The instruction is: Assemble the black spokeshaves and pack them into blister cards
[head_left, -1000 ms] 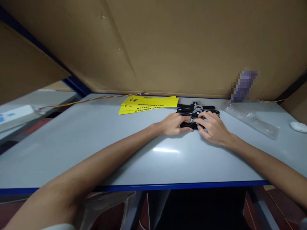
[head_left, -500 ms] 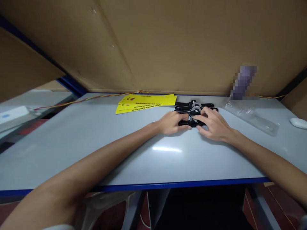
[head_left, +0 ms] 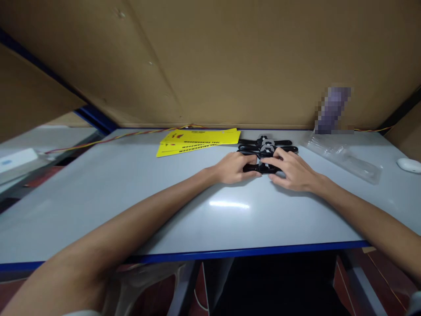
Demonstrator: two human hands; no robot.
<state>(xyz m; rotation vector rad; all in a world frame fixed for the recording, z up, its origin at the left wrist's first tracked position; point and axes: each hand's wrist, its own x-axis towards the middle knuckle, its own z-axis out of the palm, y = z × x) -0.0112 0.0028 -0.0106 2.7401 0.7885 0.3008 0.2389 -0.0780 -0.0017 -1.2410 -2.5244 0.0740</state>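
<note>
Close to the middle of the table, my left hand [head_left: 232, 168] is closed around the left handle of a black spokeshave [head_left: 267, 169]. My right hand [head_left: 295, 171] has its fingers bent over the same tool's right side, with a fingertip at its grey metal centre. Both hands partly cover this spokeshave, which lies level at the table surface. Just behind it, more black spokeshaves [head_left: 283, 143] lie in a row, their handles pointing left and right. Yellow cards [head_left: 205, 138] printed "WOODWORKING TOOL" are fanned out at the back, left of the tools.
Clear plastic packaging [head_left: 357, 164] lies right of the tools, below a pixelated purple item [head_left: 333, 109]. A white mouse-like object [head_left: 408, 165] sits at the far right. A brown board [head_left: 246, 66] closes the back, with a red-yellow cable [head_left: 138, 131] along it. The white table [head_left: 184, 228] has a blue front edge.
The view has shifted very slightly. Both hands keep the same hold on the front spokeshave, and the cards and other tools stay in place.
</note>
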